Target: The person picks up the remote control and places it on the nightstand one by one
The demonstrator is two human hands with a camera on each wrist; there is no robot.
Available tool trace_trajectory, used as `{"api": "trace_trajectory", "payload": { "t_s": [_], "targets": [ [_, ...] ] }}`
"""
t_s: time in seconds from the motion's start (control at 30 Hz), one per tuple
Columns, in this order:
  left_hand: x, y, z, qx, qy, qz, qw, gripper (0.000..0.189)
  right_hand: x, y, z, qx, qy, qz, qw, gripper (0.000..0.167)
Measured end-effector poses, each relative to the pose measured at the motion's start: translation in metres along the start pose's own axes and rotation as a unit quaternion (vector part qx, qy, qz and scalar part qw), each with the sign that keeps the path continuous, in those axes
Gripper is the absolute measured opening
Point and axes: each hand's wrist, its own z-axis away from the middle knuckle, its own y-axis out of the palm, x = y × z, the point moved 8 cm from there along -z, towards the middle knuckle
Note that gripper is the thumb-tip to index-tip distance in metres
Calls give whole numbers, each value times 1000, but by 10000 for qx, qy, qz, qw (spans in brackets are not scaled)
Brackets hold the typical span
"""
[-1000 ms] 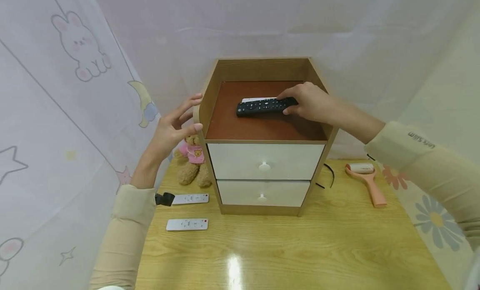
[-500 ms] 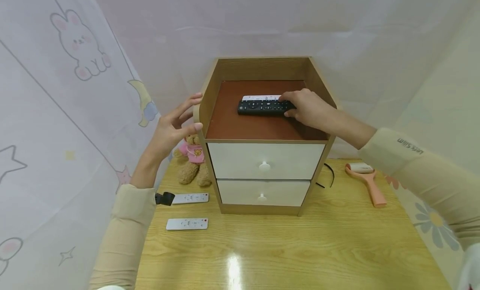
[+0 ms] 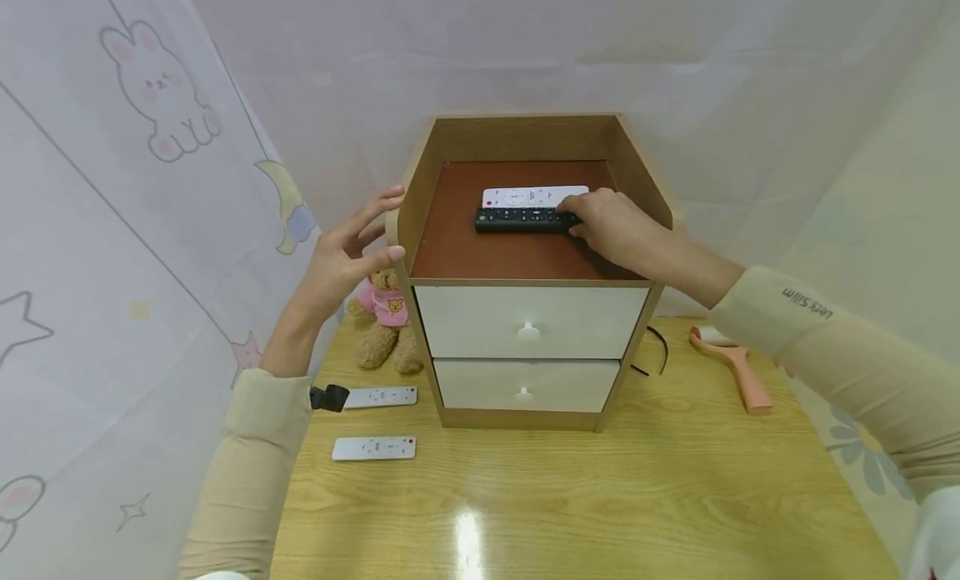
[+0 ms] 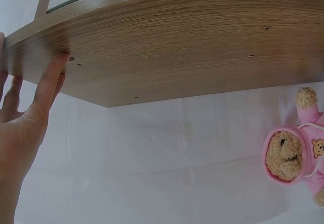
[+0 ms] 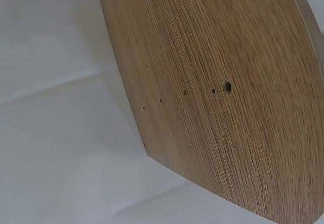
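Note:
On the brown top of a small wooden cabinet [image 3: 529, 322] lies a white remote control [image 3: 536, 197]. Right in front of it is a black remote control [image 3: 517, 221], its right end pinched between the thumb and fingers of my right hand [image 3: 611, 230]. My left hand [image 3: 347, 259] rests its fingertips against the cabinet's raised left side, fingers mostly extended. In the left wrist view the left hand [image 4: 30, 117] touches the outer face of the wood-grain side panel [image 4: 167, 41]. The right wrist view holds only the right side panel [image 5: 212, 82]; the right hand is out of sight there.
A teddy bear [image 3: 386, 313] in pink sits left of the cabinet. Two more white remotes lie on the table, one behind [image 3: 382, 397] and one nearer [image 3: 373, 448]. An orange-handled lint roller [image 3: 738, 367] and a thin black band [image 3: 662, 351] are at the right.
My right hand has shifted slightly forward and down with the black remote, which has straightened. More of the white remote behind it shows. My left hand stays where it was.

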Motion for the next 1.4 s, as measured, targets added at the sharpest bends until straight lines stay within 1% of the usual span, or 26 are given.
{"api": "trace_trajectory", "payload": {
  "t_s": [0.17, 0.43, 0.53, 0.63, 0.7, 0.77, 0.83, 0.9, 0.97, 1.07, 1.13, 1.17, 1.23, 1.3, 1.33, 1.4],
  "targets": [
    [1, 0, 0, 6, 3, 38, 10000, 58, 0, 1, -1, -34, -10, 30, 10000, 34],
    [6, -6, -1, -13, 11, -26, 10000, 58, 3, 4, -8, 43, 4, 27, 10000, 36],
    [8, -8, 0, -13, 53, -137, 9999, 59, 6, 4, -6, 43, -42, 32, 10000, 37],
    [11, -8, 1, -20, 1, -230, 9997, 59, 10, 0, -1, -51, -93, 36, 9999, 38],
    [12, -8, 2, -43, -62, -198, 9998, 60, 13, -7, 4, -245, -188, 24, 9995, 38],
    [14, -8, 4, -82, -99, -124, 9998, 60, 18, -16, 11, -588, -392, -8, 9975, 35],
    [16, -8, 6, -117, -76, 12, 9999, 61, 23, -28, 19, -1050, -706, -87, 9919, 32],
    [21, -10, 9, -189, -133, 147, 9996, 62, 27, -39, 28, -1497, -995, -180, 9835, 28],
    [30, -13, 15, -289, -278, 86, 9992, 62, 26, -49, 38, -1837, -1130, -305, 9760, 27],
    [46, -15, 29, -385, -597, -179, 9973, 59, 20, -61, 53, -2117, -1000, -496, 9709, 29],
    [52, -13, 41, -354, -797, -542, 9947, 56, 13, -67, 63, -2268, -832, -610, 9685, 31],
    [55, -12, 47, -315, -876, -618, 9937, 55, 9, -69, 68, -2319, -733, -681, 9676, 32],
    [61, -8, 59, -208, -1002, -780, 9917, 52, -1, -72, 78, -2496, -596, -842, 9628, 33],
    [70, -7, 74, -132, -1149, -1089, 9873, 48, -11, -73, 88, -2653, -498, -1045, 9572, 34],
    [78, -8, 82, -133, -1231, -1161, 9855, 47, -17, -72, 92, -2713, -458, -1139, 9546, 35],
    [105, -13, 102, -113, -1415, -1513, 9782, 46, -29, -70, 99, -2791, -387, -1321, 9503, 38]
  ]
}}
